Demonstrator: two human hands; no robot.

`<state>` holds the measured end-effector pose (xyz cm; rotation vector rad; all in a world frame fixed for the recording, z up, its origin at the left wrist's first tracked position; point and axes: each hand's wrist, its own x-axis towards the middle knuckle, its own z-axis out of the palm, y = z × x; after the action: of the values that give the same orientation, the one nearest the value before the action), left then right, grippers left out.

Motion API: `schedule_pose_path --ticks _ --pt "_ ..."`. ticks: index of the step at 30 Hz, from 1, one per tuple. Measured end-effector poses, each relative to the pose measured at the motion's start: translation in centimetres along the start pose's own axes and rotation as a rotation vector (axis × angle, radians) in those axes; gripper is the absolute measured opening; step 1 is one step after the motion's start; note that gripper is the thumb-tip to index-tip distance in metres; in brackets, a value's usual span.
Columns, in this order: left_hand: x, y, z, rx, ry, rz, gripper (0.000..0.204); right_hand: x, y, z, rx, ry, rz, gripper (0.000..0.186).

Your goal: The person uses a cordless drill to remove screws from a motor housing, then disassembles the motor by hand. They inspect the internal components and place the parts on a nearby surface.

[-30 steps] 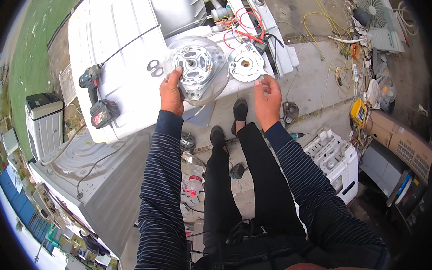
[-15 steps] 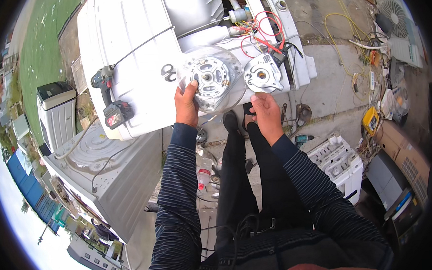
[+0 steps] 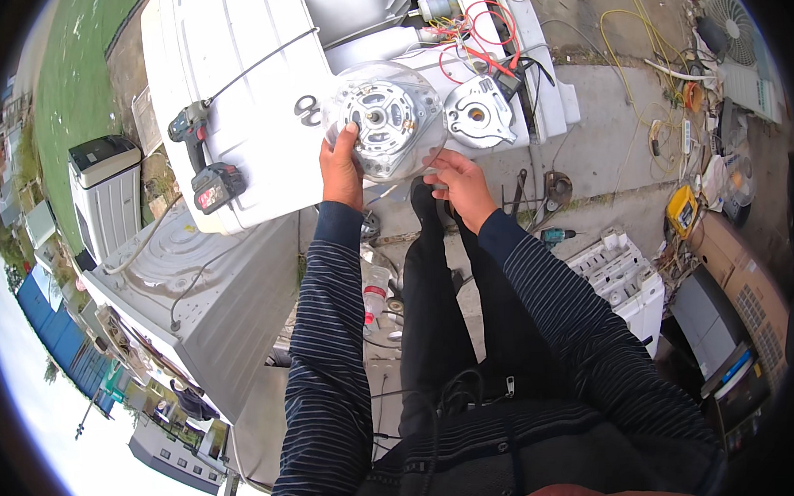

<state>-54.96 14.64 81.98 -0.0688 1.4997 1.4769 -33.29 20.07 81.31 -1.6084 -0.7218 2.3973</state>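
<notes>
A round silver metal part (image 3: 389,115), looking like a motor end with slots and a central shaft, sits in a clear plastic wrap or cover (image 3: 335,84). My left hand (image 3: 342,171) grips its near left edge, thumb on top and the other fingers underneath. At the near right edge, my right hand (image 3: 459,185) is closed in a pinch, apparently on the clear plastic. Just right of the round part lies a silver metal bracket (image 3: 481,113) with a brass-coloured centre hole, untouched. All this is over the near edge of a white appliance casing (image 3: 257,77).
On the casing lie a cordless drill (image 3: 203,159) at left, two dark rings (image 3: 307,110), and red test leads (image 3: 491,58) by loose wires. Another appliance cabinet (image 3: 213,291) stands near left. A plastic bottle (image 3: 375,298) and a white moulded part (image 3: 618,283) are on the ground.
My right hand has moved left from beside the metal bracket to the round part's near right edge. The round part has shifted slightly away from me and tilted, still in my left hand.
</notes>
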Motion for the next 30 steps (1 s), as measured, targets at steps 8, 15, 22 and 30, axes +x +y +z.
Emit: schedule_pose_path --ticks 8,15,22,30 --pt "9.8 -10.8 -1.7 -0.160 -0.037 0.044 0.058 12.9 3.8 -3.5 0.136 -0.215 -0.065 0.072" --pt "7.3 -10.0 -0.1 -0.358 0.061 0.144 0.059 13.3 -1.9 -0.1 0.031 -0.158 -0.167 0.060" --pt "4.1 -10.7 1.8 -0.549 0.316 0.197 0.065 13.6 -3.3 1.2 -0.003 -0.164 -0.111 0.053" --pt "1.3 -9.2 0.8 -0.360 0.346 -0.008 0.065 10.3 -2.8 1.5 -0.060 -0.024 -0.121 0.049"
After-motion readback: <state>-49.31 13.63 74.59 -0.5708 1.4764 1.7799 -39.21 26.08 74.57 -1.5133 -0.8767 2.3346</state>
